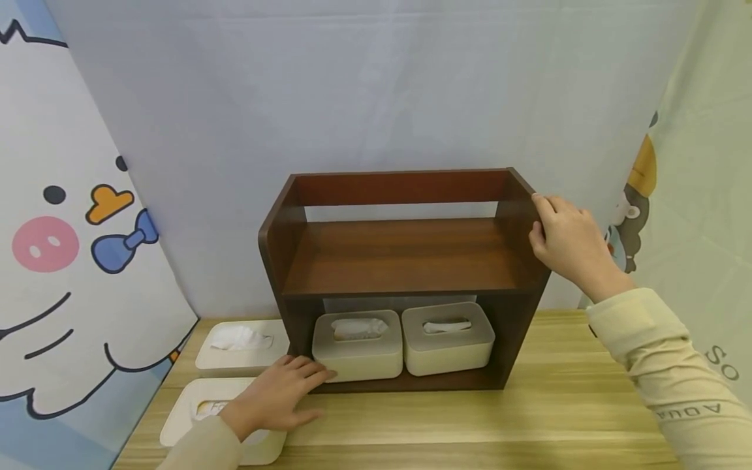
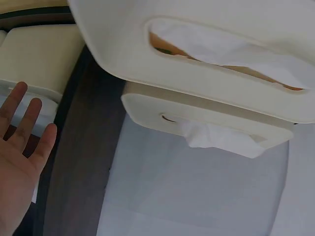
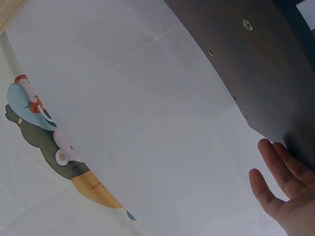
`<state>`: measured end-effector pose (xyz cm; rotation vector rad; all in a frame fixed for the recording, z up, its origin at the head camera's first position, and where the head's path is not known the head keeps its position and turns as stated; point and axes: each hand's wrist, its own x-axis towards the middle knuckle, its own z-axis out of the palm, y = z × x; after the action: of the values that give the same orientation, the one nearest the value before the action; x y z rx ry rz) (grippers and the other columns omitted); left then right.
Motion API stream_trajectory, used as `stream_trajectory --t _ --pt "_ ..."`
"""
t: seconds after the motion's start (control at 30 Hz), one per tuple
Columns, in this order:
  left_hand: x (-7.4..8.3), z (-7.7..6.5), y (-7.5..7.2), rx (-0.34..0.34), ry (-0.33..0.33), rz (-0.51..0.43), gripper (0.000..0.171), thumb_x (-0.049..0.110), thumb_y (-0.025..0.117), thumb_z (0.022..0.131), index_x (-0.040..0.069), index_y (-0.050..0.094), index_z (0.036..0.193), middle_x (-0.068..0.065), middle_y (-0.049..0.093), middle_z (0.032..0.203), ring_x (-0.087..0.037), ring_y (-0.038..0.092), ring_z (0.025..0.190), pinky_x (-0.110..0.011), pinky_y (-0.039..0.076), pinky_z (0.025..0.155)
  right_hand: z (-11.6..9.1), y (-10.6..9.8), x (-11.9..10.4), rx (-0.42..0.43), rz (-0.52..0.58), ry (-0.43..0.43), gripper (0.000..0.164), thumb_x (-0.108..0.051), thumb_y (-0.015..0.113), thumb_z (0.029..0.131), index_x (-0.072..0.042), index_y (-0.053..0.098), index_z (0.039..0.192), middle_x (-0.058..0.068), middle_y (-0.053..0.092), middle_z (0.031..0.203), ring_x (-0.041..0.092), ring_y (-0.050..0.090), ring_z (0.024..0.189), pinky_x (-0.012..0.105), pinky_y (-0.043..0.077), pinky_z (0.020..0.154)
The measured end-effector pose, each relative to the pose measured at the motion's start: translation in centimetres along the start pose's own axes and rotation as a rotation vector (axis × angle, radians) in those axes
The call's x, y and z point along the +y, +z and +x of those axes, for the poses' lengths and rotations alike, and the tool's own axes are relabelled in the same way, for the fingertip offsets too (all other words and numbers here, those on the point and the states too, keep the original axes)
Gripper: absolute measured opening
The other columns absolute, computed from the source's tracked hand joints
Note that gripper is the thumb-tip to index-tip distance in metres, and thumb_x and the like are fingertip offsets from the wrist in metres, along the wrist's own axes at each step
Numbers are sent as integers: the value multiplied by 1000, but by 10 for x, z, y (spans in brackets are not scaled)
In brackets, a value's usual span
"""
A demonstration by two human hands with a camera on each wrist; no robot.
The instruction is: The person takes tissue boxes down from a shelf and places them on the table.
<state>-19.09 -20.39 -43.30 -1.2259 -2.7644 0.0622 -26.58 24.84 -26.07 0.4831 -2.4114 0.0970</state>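
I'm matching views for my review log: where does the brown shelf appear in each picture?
Head: the brown shelf stands near the middle, its open front facing the camera.
Left wrist: one side panel slants down left of centre.
Right wrist: a side panel runs along the upper right.
Shared landmark: the pale cloth behind the shelf shows in all three.

We get soft, even light in the head view, the surface [image 1: 587,385] shaded toward five o'clock. Both wrist views look greyer and dimmer; in the right, shadow darkens the shelf [image 3: 261,69] near three o'clock.
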Motion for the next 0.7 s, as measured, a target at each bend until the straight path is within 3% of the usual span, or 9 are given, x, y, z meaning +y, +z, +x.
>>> stream_trajectory --t 0.2,0.57,0.7 --pt "10 29 -1 47 9 14 59 56 48 87 21 44 134 2 54 126 -21 52 112 -45 42 88 0 1 0 -2 2 5 43 -5 50 84 9 47 125 29 55 113 45 55 97 56 43 70" --pt "2 71 13 282 -107 39 70 47 70 73 10 49 128 -11 57 122 -32 56 108 -48 45 88 0 0 1 18 -4 -7 42 -5 50 84 8 48 124 28 56 111 44 56 94 55 43 67" --pt "-3 84 18 290 -164 23 77 50 72 70 7 48 129 -14 56 124 -34 55 109 -49 43 91 0 0 0 22 -8 -12 42 -5 50 84 9 49 124 28 56 110 43 56 93 55 44 66"
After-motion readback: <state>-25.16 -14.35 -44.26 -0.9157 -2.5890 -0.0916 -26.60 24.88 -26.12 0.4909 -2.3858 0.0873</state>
